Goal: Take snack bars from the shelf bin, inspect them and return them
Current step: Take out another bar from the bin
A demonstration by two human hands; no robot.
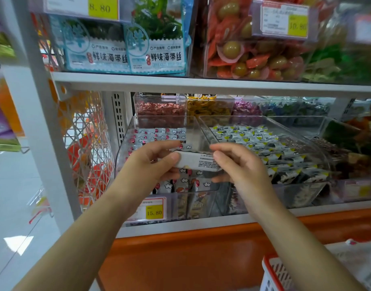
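in front of the lower shelf (201, 224), both hands meet over a clear bin (125, 152) full of small wrapped snack bars (181, 182). the left hand (153, 162) and the right hand (235, 162) hold one snack bar (198, 161) between them, level, its white printed back turned up toward the camera. the left grip is closed on the bar's nine o'clock end, thumb on top and fingers curled beneath; the right grip is closed on the three o'clock end in the same way. the held bar hangs just above the bin's front half. at three o'clock of this bin sits a second clear bin (319, 148) of yellow-cornered packets. a yellow price tag (154, 212) reading 15.80 hangs on the bin's front at six o'clock. a red basket (272, 276) shows at five o'clock.
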